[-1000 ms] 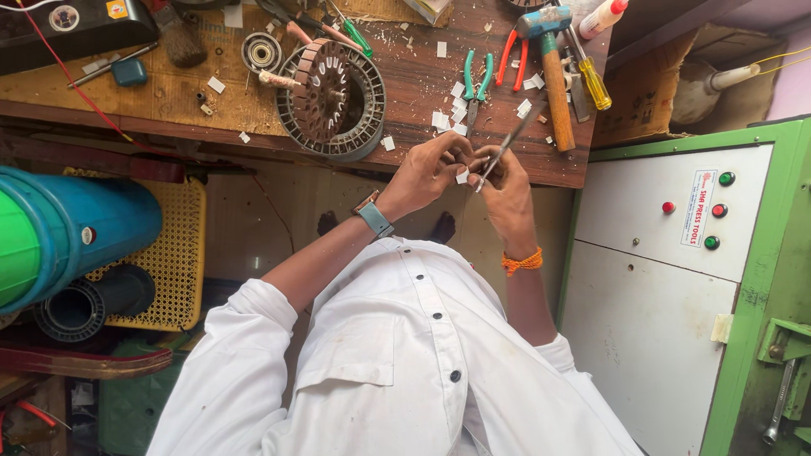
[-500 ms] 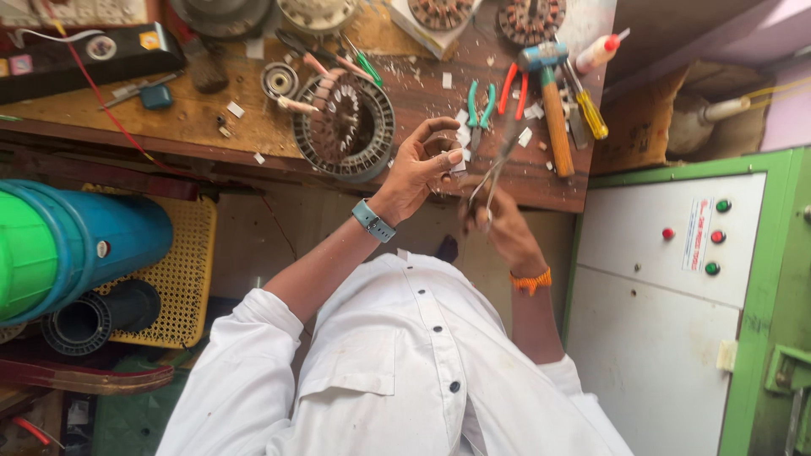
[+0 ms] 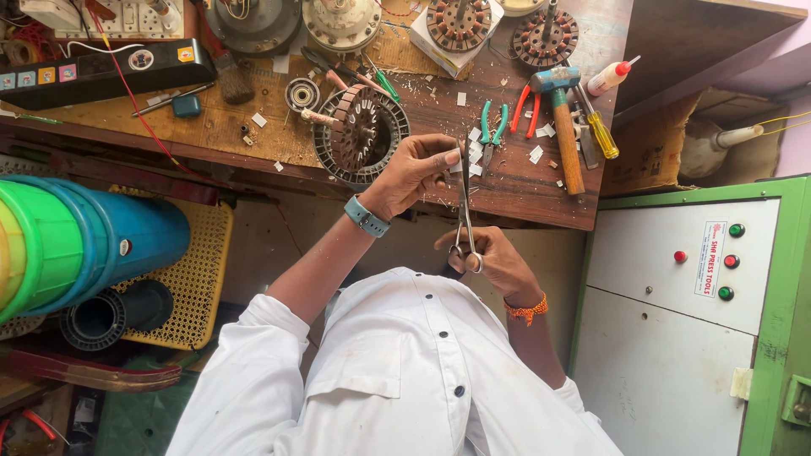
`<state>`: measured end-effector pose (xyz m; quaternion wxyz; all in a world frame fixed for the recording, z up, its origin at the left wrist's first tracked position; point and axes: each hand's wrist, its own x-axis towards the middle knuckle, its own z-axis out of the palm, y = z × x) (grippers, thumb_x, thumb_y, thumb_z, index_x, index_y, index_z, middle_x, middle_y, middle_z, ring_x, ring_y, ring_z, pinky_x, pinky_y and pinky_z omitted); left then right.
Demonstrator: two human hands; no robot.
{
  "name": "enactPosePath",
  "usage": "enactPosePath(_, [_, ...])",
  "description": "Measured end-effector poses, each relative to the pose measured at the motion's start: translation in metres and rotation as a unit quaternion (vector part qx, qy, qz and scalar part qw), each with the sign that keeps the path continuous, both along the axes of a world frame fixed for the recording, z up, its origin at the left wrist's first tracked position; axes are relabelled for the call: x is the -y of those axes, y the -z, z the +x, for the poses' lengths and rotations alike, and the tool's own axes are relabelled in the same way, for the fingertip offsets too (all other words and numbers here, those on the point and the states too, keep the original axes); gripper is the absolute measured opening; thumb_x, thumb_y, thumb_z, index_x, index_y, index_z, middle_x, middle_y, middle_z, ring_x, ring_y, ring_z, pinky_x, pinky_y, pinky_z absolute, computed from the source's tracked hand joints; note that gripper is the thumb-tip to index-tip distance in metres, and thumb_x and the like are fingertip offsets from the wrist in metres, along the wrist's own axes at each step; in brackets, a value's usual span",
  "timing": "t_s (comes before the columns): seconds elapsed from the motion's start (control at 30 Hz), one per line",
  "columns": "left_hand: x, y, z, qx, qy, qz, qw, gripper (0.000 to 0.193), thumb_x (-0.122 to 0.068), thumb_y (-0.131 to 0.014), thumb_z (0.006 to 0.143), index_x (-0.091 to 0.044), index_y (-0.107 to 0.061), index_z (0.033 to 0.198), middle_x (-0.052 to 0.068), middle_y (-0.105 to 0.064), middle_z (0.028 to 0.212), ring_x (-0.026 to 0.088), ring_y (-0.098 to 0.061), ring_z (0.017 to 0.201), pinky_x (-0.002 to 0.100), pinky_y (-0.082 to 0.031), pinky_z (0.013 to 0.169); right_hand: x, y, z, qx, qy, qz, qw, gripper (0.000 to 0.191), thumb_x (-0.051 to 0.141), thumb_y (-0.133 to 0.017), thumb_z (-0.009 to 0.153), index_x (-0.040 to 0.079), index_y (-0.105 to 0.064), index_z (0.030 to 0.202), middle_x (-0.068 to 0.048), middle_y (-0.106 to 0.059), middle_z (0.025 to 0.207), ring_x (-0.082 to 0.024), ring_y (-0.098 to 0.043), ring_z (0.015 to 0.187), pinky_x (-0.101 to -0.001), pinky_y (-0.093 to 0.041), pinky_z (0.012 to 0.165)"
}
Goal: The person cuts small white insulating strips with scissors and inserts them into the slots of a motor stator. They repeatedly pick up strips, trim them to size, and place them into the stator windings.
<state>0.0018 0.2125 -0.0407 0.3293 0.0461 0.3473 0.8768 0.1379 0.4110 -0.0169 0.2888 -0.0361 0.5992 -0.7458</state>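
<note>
My right hand [image 3: 494,263] grips the handles of a pair of metal scissors [image 3: 465,203], blades pointing up toward the bench. My left hand [image 3: 416,171], with a blue band on the wrist, pinches a small white paper piece [image 3: 456,160] at the blades. Just behind my left hand, a round motor stator [image 3: 359,135] with a slotted core lies on the wooden workbench [image 3: 515,190]. White paper scraps [image 3: 477,152] are scattered by it.
On the bench lie green-handled pliers [image 3: 492,127], red-handled pliers [image 3: 530,105], a hammer [image 3: 564,127], a yellow screwdriver [image 3: 601,131] and more stators [image 3: 460,21]. A green-and-white control cabinet [image 3: 701,312] stands at right. Stacked blue-green buckets [image 3: 76,241] sit at left.
The view has tilted down along the bench. My right hand has dropped lower with the scissors, which now stand upright, and my left hand has brought the paper piece to the blades.
</note>
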Motion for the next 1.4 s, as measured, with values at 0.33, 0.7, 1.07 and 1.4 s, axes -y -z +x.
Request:
enactPosePath(0.33, [0.001, 0.001, 0.007, -0.016, -0.024, 0.039, 0.999, 0.021, -0.010, -0.071, 0.099, 0.003, -0.067, 0.116, 0.007, -0.073, 0.100, 0.011, -0.073, 0.083, 0.024, -0.064, 0.065, 0.006, -0.017, -0.007, 0.003, -0.001, 0.102, 0.995, 0.087, 0.065, -0.087, 0.064, -0.005, -0.073, 0.113, 0.005, -0.057, 0.072, -0.004, -0.051, 0.065, -0.0208, -0.041, 0.059])
enactPosePath(0.7, [0.015, 0.011, 0.011, -0.044, 0.002, 0.027, 0.999, 0.022, -0.016, -0.074, 0.100, -0.001, -0.067, 0.114, 0.004, -0.072, 0.099, 0.005, -0.069, 0.079, 0.019, -0.058, 0.061, -0.001, 0.001, -0.002, 0.000, -0.006, 0.124, 0.992, 0.048, 0.040, -0.087, 0.073, -0.002, -0.077, 0.094, 0.003, -0.064, 0.072, -0.005, -0.059, 0.067, -0.0210, -0.047, 0.063])
enactPosePath(1.07, [0.030, 0.010, 0.017, -0.087, 0.018, -0.038, 0.995, 0.023, -0.021, -0.077, 0.096, -0.003, -0.067, 0.107, 0.005, -0.072, 0.095, 0.006, -0.069, 0.073, 0.021, -0.059, 0.057, -0.015, 0.021, 0.011, 0.013, -0.032, 0.065, 0.997, 0.062, 0.055, -0.091, 0.065, -0.001, -0.076, 0.087, 0.003, -0.059, 0.069, -0.005, -0.053, 0.062, -0.0209, -0.038, 0.054])
enactPosePath(1.4, [0.030, 0.012, 0.018, -0.028, -0.091, -0.052, 0.994, 0.024, -0.011, -0.075, 0.093, -0.009, -0.065, 0.114, 0.002, -0.072, 0.097, 0.008, -0.071, 0.082, 0.019, -0.057, 0.057, -0.030, 0.033, -0.002, 0.072, 0.195, 0.166, 0.964, 0.053, 0.039, -0.075, 0.087, 0.005, -0.066, 0.126, -0.004, -0.074, 0.076, -0.006, -0.053, 0.054, -0.0194, -0.040, 0.048])
